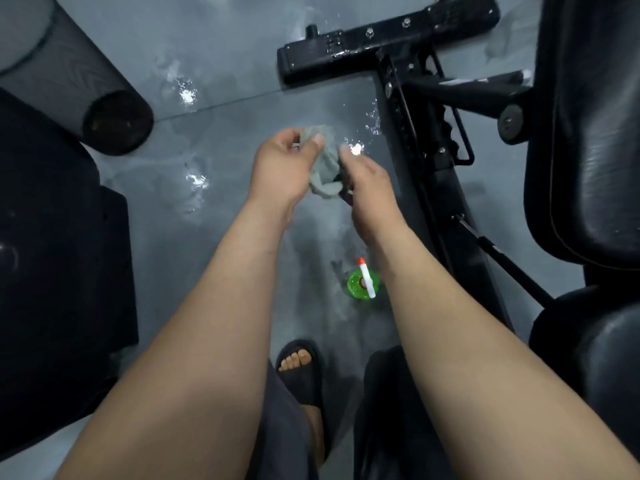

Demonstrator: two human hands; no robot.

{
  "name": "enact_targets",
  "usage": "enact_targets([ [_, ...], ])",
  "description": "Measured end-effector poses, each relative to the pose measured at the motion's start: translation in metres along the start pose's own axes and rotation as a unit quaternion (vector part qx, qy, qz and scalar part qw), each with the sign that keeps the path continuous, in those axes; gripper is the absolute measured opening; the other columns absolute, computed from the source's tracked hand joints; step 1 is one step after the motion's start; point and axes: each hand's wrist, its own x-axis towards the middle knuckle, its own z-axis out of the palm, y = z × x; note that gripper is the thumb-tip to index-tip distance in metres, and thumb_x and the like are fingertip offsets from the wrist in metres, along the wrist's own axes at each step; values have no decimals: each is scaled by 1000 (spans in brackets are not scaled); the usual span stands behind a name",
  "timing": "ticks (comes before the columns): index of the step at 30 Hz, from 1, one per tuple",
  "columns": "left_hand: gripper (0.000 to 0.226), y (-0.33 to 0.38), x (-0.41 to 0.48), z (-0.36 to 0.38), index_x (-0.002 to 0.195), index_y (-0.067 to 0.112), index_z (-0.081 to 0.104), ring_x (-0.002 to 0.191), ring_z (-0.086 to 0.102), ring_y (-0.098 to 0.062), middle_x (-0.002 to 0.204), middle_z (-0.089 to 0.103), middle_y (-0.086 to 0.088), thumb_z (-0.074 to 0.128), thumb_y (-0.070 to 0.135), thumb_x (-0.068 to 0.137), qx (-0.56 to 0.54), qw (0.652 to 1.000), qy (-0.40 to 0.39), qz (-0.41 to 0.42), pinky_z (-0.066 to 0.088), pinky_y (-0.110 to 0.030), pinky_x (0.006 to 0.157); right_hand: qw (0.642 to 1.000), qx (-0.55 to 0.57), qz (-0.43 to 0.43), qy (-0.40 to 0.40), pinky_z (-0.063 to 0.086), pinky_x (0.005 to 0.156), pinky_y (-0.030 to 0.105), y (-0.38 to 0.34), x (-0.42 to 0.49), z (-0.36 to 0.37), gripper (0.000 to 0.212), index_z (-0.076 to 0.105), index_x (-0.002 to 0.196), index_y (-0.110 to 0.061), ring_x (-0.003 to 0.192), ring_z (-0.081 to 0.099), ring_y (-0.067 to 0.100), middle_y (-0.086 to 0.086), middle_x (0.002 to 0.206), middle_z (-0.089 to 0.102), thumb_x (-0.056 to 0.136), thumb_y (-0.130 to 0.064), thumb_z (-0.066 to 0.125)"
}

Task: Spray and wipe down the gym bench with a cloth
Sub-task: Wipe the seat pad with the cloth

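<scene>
A crumpled grey-green cloth (pixel 325 164) hangs in the air between both hands, above the floor. My left hand (pixel 282 166) pinches its upper part between thumb and fingers. My right hand (pixel 369 188) grips its right side with curled fingers. The black padded gym bench (pixel 585 140) runs down the right edge, its black metal frame (pixel 398 64) reaching left across the floor. A green spray bottle (pixel 363 284) with a white and red nozzle stands on the floor below my right forearm, untouched.
The grey floor (pixel 214 133) shows wet, shiny patches. Another black padded seat (pixel 52 254) and a grey cylinder pad (pixel 69 81) fill the left side. My foot in a black sandal (pixel 299 368) stands at the bottom centre.
</scene>
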Motion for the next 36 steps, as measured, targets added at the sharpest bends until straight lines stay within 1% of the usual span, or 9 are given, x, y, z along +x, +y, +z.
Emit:
enact_targets([
  [6,24,7,7,-12,101,15,79,65,57,1,88,76,-5,61,31,99,137,981,76,115,52,-27,70,996,9,-41,78,45,69,38,-34,1,5,22,53,76,-18,71,53,20,6,76,57,85,-28,70],
  [10,34,20,6,-11,71,22,54,62,42,-10,66,54,-6,53,33,103,125,971,139,151,40,-35,66,996,-38,-59,54,42,64,36,-61,-4,10,21,53,78,-19,67,51,20,4,74,57,86,-29,69],
  [15,29,38,-1,-12,77,26,51,65,45,-7,65,51,14,49,34,105,-7,979,151,133,41,-27,66,994,-73,-84,-15,44,55,40,-94,-17,6,23,49,79,-17,59,55,25,9,70,59,81,-19,71],
  [22,33,48,-14,-12,80,22,40,60,38,1,71,41,10,38,37,110,153,971,62,175,35,-16,62,963,-220,-156,7,34,45,18,-117,-34,-30,29,41,83,-24,42,37,-2,-7,70,43,95,-14,66],
  [26,34,61,-20,-7,108,16,53,87,57,-16,96,60,2,50,48,98,33,998,12,57,50,-31,77,941,-277,-193,22,34,46,16,-129,-42,-45,12,43,97,-23,45,34,-2,-7,72,43,101,-16,53],
  [28,21,68,-26,-7,114,25,47,81,58,-17,100,56,0,55,27,94,-97,994,-41,1,53,-33,64,936,-283,-208,33,34,49,15,-137,-43,-51,9,45,101,-23,52,36,-1,-9,73,43,102,-15,48],
  [30,39,74,-33,-7,119,30,47,71,54,-14,100,52,-7,51,3,91,-156,981,-111,-2,53,-32,61,943,-262,-206,24,36,51,15,-146,-45,-56,11,50,101,-24,58,39,2,-9,76,45,102,-13,47],
  [33,48,78,-38,-6,118,20,60,68,58,-15,99,60,-16,46,-9,82,-137,979,-141,59,50,-30,62,955,-246,-162,-45,42,58,18,-157,-50,-65,15,64,99,-17,65,51,7,-5,80,57,96,-6,55],
  [36,42,79,-39,-3,113,11,70,75,60,-17,98,68,-12,45,-9,85,-54,990,-111,70,50,-36,73,918,-361,-139,-88,52,66,17,-162,-57,-71,26,70,111,-19,75,67,6,-5,97,71,87,-10,67],
])
